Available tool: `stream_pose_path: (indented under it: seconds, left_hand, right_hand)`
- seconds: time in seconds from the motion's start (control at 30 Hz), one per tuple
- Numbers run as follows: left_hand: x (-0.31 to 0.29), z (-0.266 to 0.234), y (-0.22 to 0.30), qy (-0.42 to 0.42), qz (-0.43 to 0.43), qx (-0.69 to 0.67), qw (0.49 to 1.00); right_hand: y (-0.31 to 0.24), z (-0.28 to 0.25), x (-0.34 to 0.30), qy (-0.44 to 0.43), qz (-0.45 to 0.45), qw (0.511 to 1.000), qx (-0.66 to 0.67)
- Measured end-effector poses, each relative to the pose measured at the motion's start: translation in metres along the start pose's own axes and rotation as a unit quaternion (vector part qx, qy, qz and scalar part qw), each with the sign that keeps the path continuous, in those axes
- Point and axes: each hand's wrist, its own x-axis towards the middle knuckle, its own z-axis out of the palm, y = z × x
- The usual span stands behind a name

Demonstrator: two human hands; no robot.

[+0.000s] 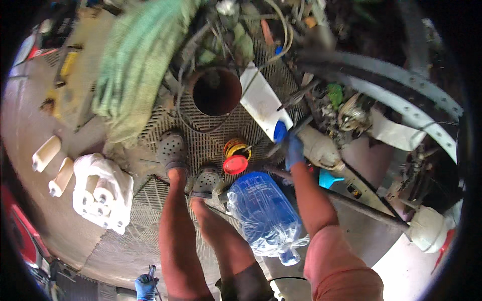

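Blue-gloved, the left hand (145,288) grasps a slim metallic tool (151,272) at the lower edge. Near the white panel's (263,100) lower end, the right hand (294,151) meets a rounded blue piece (279,131); whether it grips, I cannot tell.

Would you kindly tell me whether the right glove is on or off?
On: the blue glove covers the right hand to the wrist.

blue glove (294,152), white board (262,100)
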Motion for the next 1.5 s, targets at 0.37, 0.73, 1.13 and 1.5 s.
stream_pose_path:
  seconds: [0.37, 0.73, 1.13, 1.5]
  left_hand:
    - [-0.247, 0.088, -0.048, 0.064, -0.175, -0.223, 0.957]
    - [-0.374, 0.200, -0.197, 0.273, -0.240, -0.527, 0.768]
    - [-0.399, 0.362, -0.362, 0.305, -0.249, -0.821, 0.414]
    - [-0.400, 0.277, -0.482, 0.363, -0.224, -0.827, 0.365]
  right_hand:
    - [-0.048, -0.014, -0.331, -0.386, -0.114, 0.887, -0.226]
    - [-0.130, 0.047, -0.707, -0.557, -0.033, 0.830, -0.025]
    - [0.011, 0.104, -1.157, -0.835, 0.037, 0.550, 0.007]
    - [0.090, 0.218, -1.347, -0.881, 0.080, 0.467, 0.017]
